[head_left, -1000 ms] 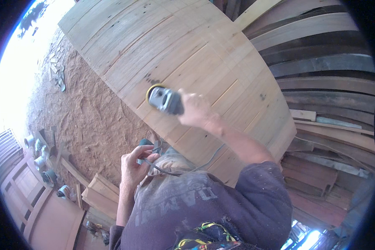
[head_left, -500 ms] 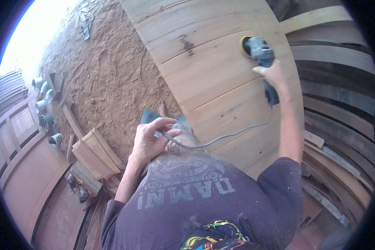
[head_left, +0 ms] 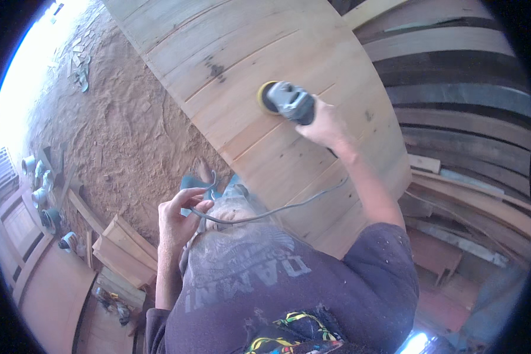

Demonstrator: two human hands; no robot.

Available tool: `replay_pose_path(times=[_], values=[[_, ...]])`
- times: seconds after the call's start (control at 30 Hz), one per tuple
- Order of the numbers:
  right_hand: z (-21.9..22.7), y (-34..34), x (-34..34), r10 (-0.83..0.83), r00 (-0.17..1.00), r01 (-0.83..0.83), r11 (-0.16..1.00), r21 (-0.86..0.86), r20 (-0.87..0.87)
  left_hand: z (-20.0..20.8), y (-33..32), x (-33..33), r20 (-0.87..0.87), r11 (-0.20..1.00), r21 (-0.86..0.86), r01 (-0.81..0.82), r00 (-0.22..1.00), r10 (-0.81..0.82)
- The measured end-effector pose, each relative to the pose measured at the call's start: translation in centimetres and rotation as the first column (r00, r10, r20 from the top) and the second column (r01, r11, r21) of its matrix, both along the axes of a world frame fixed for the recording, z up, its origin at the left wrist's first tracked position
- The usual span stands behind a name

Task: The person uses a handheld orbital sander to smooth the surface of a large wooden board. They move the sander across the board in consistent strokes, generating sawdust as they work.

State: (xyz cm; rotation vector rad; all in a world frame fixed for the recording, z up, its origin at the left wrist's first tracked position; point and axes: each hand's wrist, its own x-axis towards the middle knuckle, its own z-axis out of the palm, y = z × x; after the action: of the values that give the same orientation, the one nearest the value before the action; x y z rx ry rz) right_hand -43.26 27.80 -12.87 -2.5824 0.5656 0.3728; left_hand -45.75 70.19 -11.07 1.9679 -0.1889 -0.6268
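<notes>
My right hand [head_left: 324, 125] grips the dark body of an angle grinder [head_left: 294, 101] with a grey head. Its yellow-rimmed disc [head_left: 268, 98] is tilted against or just over a wide wooden panel [head_left: 230, 127]; contact cannot be told. Grooves run across the panel, and a cluster of dark spots lies left of the disc. At my waist, my left hand [head_left: 180, 213] pinches the grey power cord [head_left: 265, 213] between thumb and fingers. The cord sags in a curve across my shirt toward the grinder's rear, which my forearm partly hides.
Stacked boards [head_left: 454, 94] line the right side. Sawdust-strewn ground [head_left: 130, 130] lies to the left, with a sandal [head_left: 84, 75] and scraps farther off. Wood blocks [head_left: 124, 251], several cans or rolls [head_left: 39, 197] and framed door panels [head_left: 53, 283] stand at lower left.
The grinder has moved left and nearer over the panel, and its body now points more sideways. My left hand still holds the cord. The whole view has shifted.
</notes>
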Motion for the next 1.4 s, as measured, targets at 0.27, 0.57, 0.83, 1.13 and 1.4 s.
replay_pose_path(times=[0.27, 0.57, 0.83, 1.13, 1.4], values=[[1.1, -14.6, 3.0, -0.214, 0.974, 0.222, 0.962, 0.159, -0.069, 2.2, -4.9, -2.6, 0.007, 1.0, 0.02, -0.019, 1.0, 0.019], [-0.8, -0.7, 4.4, -0.02, 0.998, -0.001, 0.942, 0.335, 0.06, 1.8, 1.0, -1.0, 0.108, 0.992, 0.058, -0.108, 0.989, 0.102], [-1.0, 15.0, 8.5, 0.45, 0.893, -0.44, 0.877, 0.192, -0.014, 0.5, 2.4, -0.3, 0.098, 0.986, 0.023, -0.165, 0.982, 0.162], [1.6, 5.2, 11.3, 0.201, 0.976, -0.199, 0.98, 0.026, -0.079, 0.0, 1.5, 2.8, 0.023, 0.986, -0.001, -0.165, 0.986, 0.165], [0.7, -2.1, 12.0, 0.048, 0.999, -0.048, 0.999, 0.018, 0.022, 0.5, -2.5, 5.4, 0.025, 1.0, 0.024, -0.01, 1.0, 0.009]])
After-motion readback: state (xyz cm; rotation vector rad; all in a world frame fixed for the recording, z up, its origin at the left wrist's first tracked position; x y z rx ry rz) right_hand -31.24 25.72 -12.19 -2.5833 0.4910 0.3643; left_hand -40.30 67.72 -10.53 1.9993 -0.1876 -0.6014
